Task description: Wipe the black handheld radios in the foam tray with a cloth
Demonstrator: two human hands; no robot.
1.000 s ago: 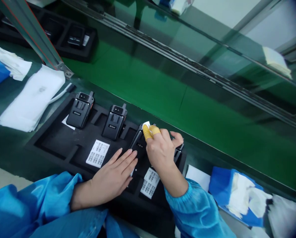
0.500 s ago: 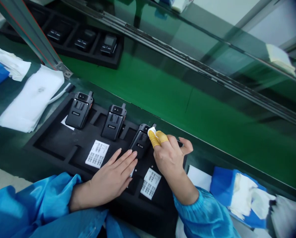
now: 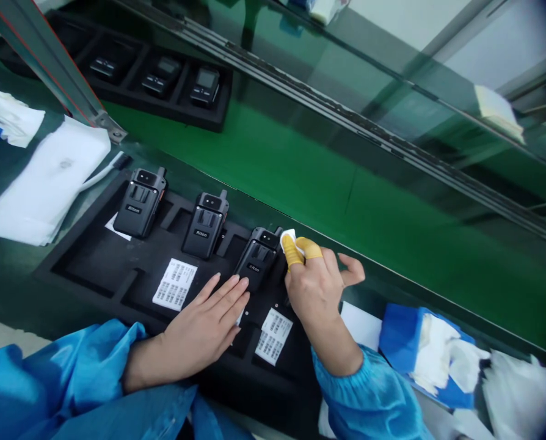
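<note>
- Head view: the touched Riton radio (image 3: 257, 260) lies back-up in the partitioned foam tray (image 3: 85, 275), near the counter's (image 3: 14, 284) far edge.
- Left grip (image 3: 193, 333) is flat, open, holding nothing; fingertips on the radio's lower end seemingly steady it.
- Right grip (image 3: 316, 287) pinches a white cloth (image 3: 288, 234) just beside its upper corner.

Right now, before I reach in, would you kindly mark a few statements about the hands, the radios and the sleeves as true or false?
1. The right hand wears yellow covers on two fingers. True.
2. The left hand holds the white wipe. False: it is at the right hand's covered fingertips.
3. Three radios in the near tray show the word Riton. True.
4. The sleeves are yellow. False: both are blue.
5. The left hand's fingertips are at one radio's lower end. True.
</note>
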